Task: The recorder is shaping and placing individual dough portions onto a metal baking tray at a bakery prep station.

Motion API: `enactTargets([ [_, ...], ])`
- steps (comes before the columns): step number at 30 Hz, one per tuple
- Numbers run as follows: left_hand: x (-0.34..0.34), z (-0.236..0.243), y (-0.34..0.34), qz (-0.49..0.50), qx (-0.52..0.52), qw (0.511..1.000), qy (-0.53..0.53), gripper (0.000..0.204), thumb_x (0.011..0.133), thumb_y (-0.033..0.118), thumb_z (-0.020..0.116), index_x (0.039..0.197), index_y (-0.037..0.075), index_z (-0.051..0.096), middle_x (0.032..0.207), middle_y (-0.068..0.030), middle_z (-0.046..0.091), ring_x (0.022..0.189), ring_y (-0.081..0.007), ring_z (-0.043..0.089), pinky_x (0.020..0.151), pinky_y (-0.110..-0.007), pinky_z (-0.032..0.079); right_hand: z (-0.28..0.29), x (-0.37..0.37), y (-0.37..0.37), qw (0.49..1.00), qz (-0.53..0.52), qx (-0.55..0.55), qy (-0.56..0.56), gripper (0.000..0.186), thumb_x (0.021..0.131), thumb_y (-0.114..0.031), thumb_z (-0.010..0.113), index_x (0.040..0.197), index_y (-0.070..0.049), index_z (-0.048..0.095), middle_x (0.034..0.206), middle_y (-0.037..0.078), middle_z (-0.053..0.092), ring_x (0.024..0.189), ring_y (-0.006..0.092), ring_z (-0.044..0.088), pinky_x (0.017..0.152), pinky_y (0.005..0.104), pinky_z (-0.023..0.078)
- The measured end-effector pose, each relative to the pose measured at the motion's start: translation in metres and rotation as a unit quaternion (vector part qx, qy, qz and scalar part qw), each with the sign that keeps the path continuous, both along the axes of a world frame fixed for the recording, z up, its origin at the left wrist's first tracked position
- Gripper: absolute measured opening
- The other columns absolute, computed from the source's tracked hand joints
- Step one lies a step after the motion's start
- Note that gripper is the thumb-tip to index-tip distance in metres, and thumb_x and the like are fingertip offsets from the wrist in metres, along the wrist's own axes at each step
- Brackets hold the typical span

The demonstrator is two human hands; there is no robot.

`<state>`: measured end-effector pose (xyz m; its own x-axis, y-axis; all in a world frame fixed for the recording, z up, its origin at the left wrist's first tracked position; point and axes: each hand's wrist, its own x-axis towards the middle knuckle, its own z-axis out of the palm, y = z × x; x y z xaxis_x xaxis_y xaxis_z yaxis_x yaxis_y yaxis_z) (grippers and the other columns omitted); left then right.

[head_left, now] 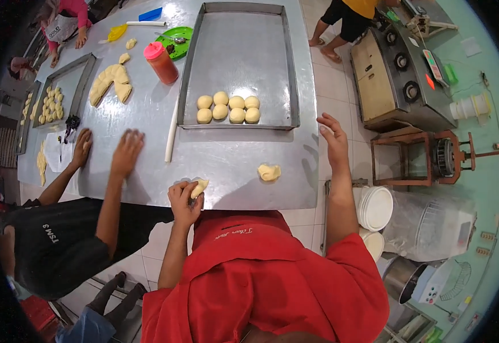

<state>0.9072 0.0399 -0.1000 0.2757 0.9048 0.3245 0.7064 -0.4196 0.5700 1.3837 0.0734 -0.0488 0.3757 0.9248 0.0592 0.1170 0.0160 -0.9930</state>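
Observation:
Near the table's front edge, my left hand (185, 201) is closed around a small piece of dough (199, 188). My right hand (333, 136) is raised off the table's right edge, fingers apart and holding nothing. On the metal table between them lies a flattened lump of dough (269, 172). Ahead stands a large rectangular baking pan (235, 127), where several round dough balls (221, 111) sit in two rows at its near end. Left of the pan lies a white rod (171, 137), its far end by the pan's side.
A co-worker's hands (128, 151) are over the table at left. Beyond are a curved dough piece (111, 84), a red-lidded bottle (161, 63), a green plate (175, 41) with a spoon, and another pan (83, 86) of dough pieces. White buckets (375, 208) stand at right.

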Motion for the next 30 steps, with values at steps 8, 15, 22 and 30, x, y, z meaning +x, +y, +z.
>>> enactTargets([
  [8,0.002,0.002,0.000,0.003,0.011,1.000,0.015,0.042,0.074,0.009,0.077,0.115,0.009,0.067,0.109,-0.0138,0.059,0.106,-0.0339,0.052,0.092,-0.045,0.041,0.032,-0.041,0.074,0.844,0.050,0.015,-0.533,0.010,0.075,-0.019,0.078,0.085,-0.016,0.077,0.099,0.001,0.066,0.102,0.0270,0.054,0.086,0.0450,0.042],
  [15,0.001,0.004,0.001,-0.003,0.018,1.000,-0.011,0.042,0.073,0.011,0.078,0.114,0.012,0.070,0.106,-0.0099,0.059,0.102,-0.0309,0.052,0.089,-0.043,0.041,0.022,-0.055,0.139,0.570,0.274,-0.134,-0.763,0.022,0.075,-0.023,0.076,0.096,-0.019,0.080,0.110,0.001,0.069,0.121,0.0267,0.051,0.101,0.0516,0.036],
  [22,0.002,0.002,0.003,0.017,0.029,0.999,-0.018,0.039,0.072,0.012,0.079,0.111,0.013,0.070,0.104,-0.0079,0.059,0.100,-0.0297,0.053,0.087,-0.042,0.040,0.027,-0.055,0.188,0.531,0.338,-0.251,-0.736,0.061,0.048,-0.051,0.094,0.100,-0.024,0.080,0.110,0.000,0.071,0.127,0.0280,0.049,0.107,0.0544,0.031],
  [30,-0.001,-0.001,0.001,0.010,0.029,0.999,-0.015,0.039,0.073,0.014,0.079,0.111,0.013,0.070,0.104,-0.0070,0.060,0.099,-0.0289,0.054,0.087,-0.042,0.040,0.022,-0.044,0.198,0.556,0.333,-0.192,-0.737,0.054,0.046,-0.048,0.094,0.091,-0.022,0.079,0.098,-0.002,0.073,0.116,0.0251,0.052,0.097,0.0514,0.033],
])
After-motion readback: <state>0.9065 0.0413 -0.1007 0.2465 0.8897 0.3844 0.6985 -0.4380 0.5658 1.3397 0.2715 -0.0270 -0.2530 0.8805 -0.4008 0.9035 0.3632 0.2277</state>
